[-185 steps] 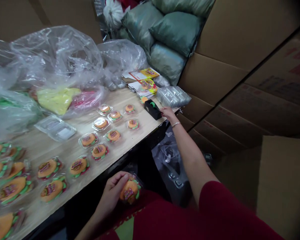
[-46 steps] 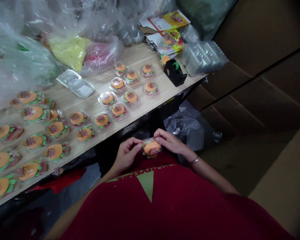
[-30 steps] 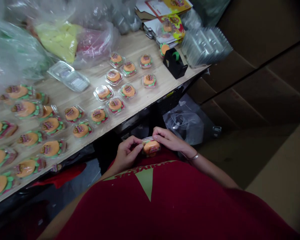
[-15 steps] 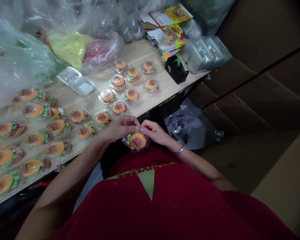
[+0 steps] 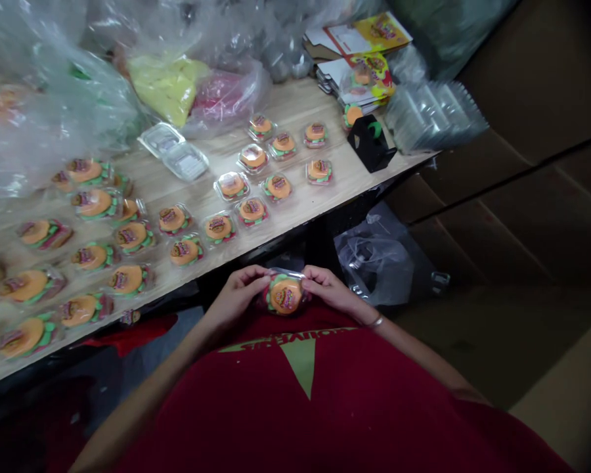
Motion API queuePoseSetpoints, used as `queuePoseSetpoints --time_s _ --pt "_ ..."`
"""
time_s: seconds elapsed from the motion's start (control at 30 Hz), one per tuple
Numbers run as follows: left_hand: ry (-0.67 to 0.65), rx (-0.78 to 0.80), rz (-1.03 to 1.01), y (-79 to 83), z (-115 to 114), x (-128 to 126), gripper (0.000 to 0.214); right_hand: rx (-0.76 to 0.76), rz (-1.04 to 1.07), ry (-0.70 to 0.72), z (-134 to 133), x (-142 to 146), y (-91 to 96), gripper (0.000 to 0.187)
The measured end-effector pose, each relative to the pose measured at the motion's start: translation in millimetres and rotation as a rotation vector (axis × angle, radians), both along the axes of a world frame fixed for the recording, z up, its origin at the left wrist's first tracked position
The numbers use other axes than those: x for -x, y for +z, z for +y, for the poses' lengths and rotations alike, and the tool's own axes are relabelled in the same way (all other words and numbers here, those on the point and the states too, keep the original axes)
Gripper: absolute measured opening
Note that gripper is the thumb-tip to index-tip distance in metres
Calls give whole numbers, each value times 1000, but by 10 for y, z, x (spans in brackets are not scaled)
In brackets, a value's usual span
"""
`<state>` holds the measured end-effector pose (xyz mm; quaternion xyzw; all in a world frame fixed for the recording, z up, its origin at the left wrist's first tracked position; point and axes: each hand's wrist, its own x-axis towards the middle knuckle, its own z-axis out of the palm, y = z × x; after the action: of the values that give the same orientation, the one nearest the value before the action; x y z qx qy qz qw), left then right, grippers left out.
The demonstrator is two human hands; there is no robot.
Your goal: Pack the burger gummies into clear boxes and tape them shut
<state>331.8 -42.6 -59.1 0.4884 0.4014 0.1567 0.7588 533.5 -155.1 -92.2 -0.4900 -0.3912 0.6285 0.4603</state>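
A clear plastic clamshell with a toy burger inside is held between my two hands, close to my red shirt and off the table's front edge. My left hand pinches its left side between thumb and fingers. On the opposite side, my right hand grips the rim in the same way. The burger has an orange bun with a printed label and green and red layers. Similar packed toy burgers stand in loose rows on the wooden table beyond my left hand.
An open clear clamshell lies behind the rows. A black tape dispenser with green tape sits at the right, beside nested plastic clamshells and printed cardboard boxes. Plastic bags fill the back. Brown cartons stand at the right.
My hands have moved apart from near each other at the clamshell's top edge to its two sides. The clamshell is lower in view, and the camera view has shifted.
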Motion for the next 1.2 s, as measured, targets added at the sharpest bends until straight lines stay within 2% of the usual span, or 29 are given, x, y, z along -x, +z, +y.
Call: queuePoseSetpoints --time_s 0.1,0.23,0.3,0.4,0.67,0.87,0.97,1.07,1.13,1.2 --pt "34 -103 -13 -3 -151 9 16 -91 -112 72 20 -83 134 29" --pt "-88 -217 -50 148 -176 -86 15 -243 -300 155 190 -103 432 16" --pt "-120 -250 -48 244 -183 -121 15 -264 -304 189 259 -85 532 13" --pt "-137 -298 -22 344 -225 -144 15 -243 -245 216 279 -67 573 14" --pt "-224 -345 -2 392 -326 -210 14 -178 -209 204 143 -55 504 21" --pt "-241 -328 30 288 -311 -293 15 -103 -107 142 94 -28 366 28" --pt "-229 -328 30 237 -273 -315 15 -56 -34 44 87 -42 264 29" --pt "-143 -333 29 201 -272 -283 22 -56 29 -155 55 -86 159 28" --pt "-81 -277 27 167 -303 -249 25 -50 83 -281 19 -107 91 30" --pt "-28 -205 12 125 -341 -231 21 -14 146 -339 -14 -103 38 32"
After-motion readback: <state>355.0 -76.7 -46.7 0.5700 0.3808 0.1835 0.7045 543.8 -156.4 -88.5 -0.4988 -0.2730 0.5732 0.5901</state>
